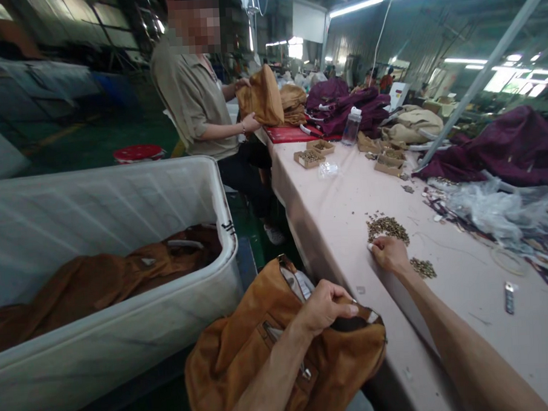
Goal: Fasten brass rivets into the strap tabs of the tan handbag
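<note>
Left hand: lower centre of the frame, fingers closed in a pinch on the open top edge of a tan-brown bag, which fills the bottom centre just off the near edge of the counter.

Right hand: centre right, resting on the counter, fingers curled down onto the near edge of a pile of small brass-coloured metal pieces; whether a piece is pinched cannot be told. A second, smaller pile lies just beside the wrist, to the right.

Counter: covered in pale pink cloth, running from the lower right toward the upper centre.

White plastic tub: left half of the frame, beside the bag, holding brown fabric items.

Shallow cardboard trays: upper centre, on the counter, filled with small hardware. A clear plastic bottle stands just behind them.

Maroon fabric: heaped at the right edge. Crumpled clear plastic film lies in front of it.

Small metal object: lower right, lying alone on the cloth.

Second person: upper left of centre, seated at the far end of the counter, holding a tan bag in both hands.

Red round lid: behind the tub.
</note>
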A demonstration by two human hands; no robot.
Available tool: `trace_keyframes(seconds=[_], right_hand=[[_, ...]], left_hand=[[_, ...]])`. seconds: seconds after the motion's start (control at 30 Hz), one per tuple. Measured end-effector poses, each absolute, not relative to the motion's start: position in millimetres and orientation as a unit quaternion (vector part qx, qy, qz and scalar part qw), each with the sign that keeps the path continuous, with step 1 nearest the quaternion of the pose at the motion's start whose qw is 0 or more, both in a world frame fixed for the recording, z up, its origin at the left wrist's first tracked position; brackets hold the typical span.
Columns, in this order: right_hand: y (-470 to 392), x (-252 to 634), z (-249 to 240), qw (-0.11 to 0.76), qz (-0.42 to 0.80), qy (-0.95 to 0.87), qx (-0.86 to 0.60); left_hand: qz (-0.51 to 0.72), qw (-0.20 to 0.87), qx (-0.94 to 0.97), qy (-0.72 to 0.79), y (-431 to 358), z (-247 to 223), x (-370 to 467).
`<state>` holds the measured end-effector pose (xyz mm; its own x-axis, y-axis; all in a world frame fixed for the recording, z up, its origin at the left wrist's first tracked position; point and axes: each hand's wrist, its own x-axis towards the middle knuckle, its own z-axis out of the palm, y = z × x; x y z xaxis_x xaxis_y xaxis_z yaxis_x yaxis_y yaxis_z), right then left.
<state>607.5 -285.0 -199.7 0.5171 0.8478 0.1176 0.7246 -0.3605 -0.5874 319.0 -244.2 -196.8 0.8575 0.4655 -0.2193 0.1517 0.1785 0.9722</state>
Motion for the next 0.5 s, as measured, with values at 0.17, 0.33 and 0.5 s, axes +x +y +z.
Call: trace_keyframes(seconds=[0.17, 0.33, 0.5], right_hand=[[-263.6, 604.2, -198.9, 0.262, 0.082, -0.507, -0.817], [-256.5, 616.1, -196.4, 0.264, 0.081, -0.516, -0.811], [-269.2, 609.3, -198.9, 0.281, 0.098, -0.545, -0.784]], left_hand=[[0.151, 0.652, 0.684, 0.291, -241.3, -185.6, 320.4], [0.144, 0.653, 0.689, 0.281, -234.3, -182.9, 332.0], [0.125, 0.667, 0.669, 0.304, -237.7, -184.8, 336.2]])
